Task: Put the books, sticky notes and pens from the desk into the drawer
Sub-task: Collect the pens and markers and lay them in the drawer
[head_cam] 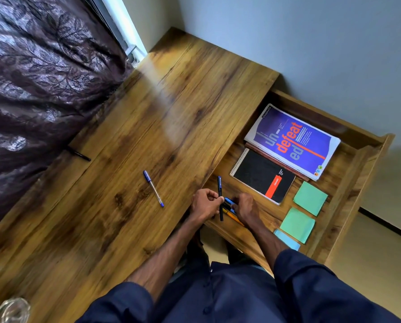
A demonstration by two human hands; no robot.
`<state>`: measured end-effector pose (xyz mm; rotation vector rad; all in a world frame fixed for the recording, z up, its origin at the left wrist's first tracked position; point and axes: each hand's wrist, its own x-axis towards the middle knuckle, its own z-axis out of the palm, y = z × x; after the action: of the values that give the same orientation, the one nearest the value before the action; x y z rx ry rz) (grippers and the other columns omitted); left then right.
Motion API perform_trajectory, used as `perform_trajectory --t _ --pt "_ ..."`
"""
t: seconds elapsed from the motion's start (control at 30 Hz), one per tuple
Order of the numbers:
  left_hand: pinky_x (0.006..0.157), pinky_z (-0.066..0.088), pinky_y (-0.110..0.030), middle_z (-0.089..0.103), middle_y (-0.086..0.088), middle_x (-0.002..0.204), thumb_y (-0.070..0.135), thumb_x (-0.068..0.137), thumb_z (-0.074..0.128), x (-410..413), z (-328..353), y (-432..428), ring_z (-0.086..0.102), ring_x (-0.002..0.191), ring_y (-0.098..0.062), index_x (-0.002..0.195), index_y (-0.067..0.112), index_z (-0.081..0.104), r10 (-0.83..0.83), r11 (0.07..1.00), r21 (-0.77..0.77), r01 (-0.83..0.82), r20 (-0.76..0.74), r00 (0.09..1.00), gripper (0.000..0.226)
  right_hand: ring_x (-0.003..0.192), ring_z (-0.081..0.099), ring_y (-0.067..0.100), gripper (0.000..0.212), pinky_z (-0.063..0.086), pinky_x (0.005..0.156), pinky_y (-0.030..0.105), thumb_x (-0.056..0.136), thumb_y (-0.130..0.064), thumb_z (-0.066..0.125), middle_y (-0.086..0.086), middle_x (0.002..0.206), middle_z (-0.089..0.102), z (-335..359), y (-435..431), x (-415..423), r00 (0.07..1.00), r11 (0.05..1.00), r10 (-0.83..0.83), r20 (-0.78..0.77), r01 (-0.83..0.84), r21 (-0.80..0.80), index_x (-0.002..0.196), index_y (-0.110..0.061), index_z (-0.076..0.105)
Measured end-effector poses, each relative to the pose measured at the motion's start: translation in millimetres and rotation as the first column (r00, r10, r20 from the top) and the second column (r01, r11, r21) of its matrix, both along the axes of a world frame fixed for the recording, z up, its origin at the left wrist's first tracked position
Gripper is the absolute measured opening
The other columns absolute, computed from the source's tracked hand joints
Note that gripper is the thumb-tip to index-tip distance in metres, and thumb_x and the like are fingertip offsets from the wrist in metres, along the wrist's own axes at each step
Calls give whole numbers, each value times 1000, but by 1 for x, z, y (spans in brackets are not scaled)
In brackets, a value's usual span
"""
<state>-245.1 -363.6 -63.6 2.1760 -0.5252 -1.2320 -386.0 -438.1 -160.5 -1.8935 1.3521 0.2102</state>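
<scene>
My left hand (205, 205) pinches a black pen with a blue band (220, 187) at the desk's right edge, over the open drawer (348, 180). My right hand (244, 207) is down in the drawer, its fingers on a bunch of blue and yellow pens (229, 202). The drawer holds a purple book (292, 141), a black spiral notebook (262, 176), two green sticky note pads (310, 198) (297, 224) and a blue pad (286, 240). On the desk (148, 127) lie a clear pen with a blue cap (153, 188) and a black pen (79, 155).
A dark patterned curtain (38, 89) hangs along the desk's left side. A glass object (10, 311) stands at the bottom left corner. The wall runs behind the desk and the drawer.
</scene>
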Motion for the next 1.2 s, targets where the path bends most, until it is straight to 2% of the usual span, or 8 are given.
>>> perform_trajectory --t 0.5,0.63,0.73,0.83,0.9,1.03,1.13,1.2 --pt "61 64 -33 73 -5 78 19 86 80 0 1 0 74 64 -13 96 7 69 5 1000 10 -5 -7 1000 20 75 58 2 13 37 54 14 88 -21 72 -3 96 69 -8 -2 -1 999 999 -45 20 46 0 101 -21 74" --pt "65 65 -37 74 -7 81 19 87 79 0 2 -2 76 69 -17 98 6 69 -8 1000 0 8 -15 1000 20 88 62 9 11 52 70 22 92 -21 66 -3 99 68 8 -4 3 971 980 -162 176 180 -89 101 -20 72" --pt "62 65 -33 74 -9 84 18 87 79 -2 5 -4 76 70 -16 99 6 69 -15 1000 -26 14 -7 1000 21 85 67 8 12 53 70 19 95 -23 66 -6 92 73 40 -8 10 864 944 -325 385 320 79 100 -17 75" --pt "54 60 -24 74 -12 84 18 85 80 -5 8 -7 73 64 -14 96 6 67 -13 999 -38 14 6 1000 21 83 74 19 22 63 70 36 97 -31 65 4 85 76 65 -11 14 751 867 -467 467 283 411 94 -13 78" --pt "54 61 -26 74 -13 83 18 85 80 -5 9 -9 74 62 -15 95 6 66 -13 999 -47 13 15 1000 21 89 74 27 22 64 74 46 96 -30 67 9 90 77 73 -10 13 697 809 -533 479 254 530 95 -12 79" --pt "58 63 -31 75 -10 78 22 87 78 -7 11 -12 75 60 -16 92 9 65 -28 998 -57 33 73 997 19 93 75 27 16 63 76 45 92 -22 71 10 96 77 87 -7 6 643 760 -588 490 233 607 100 -9 78" --pt "66 65 -40 74 -5 78 22 85 77 -8 8 -12 75 66 -17 90 13 67 -93 993 -65 103 138 986 14 91 76 25 19 63 76 41 88 -19 77 9 96 78 95 -10 1 655 762 -574 491 207 613 103 -8 77" --pt "70 64 -37 74 0 78 24 82 79 -9 9 -11 73 70 -13 91 16 69 -158 983 -64 171 179 971 15 91 76 25 20 63 76 41 85 -19 79 8 95 78 94 -13 -3 669 774 -565 483 227 592 102 -8 76"
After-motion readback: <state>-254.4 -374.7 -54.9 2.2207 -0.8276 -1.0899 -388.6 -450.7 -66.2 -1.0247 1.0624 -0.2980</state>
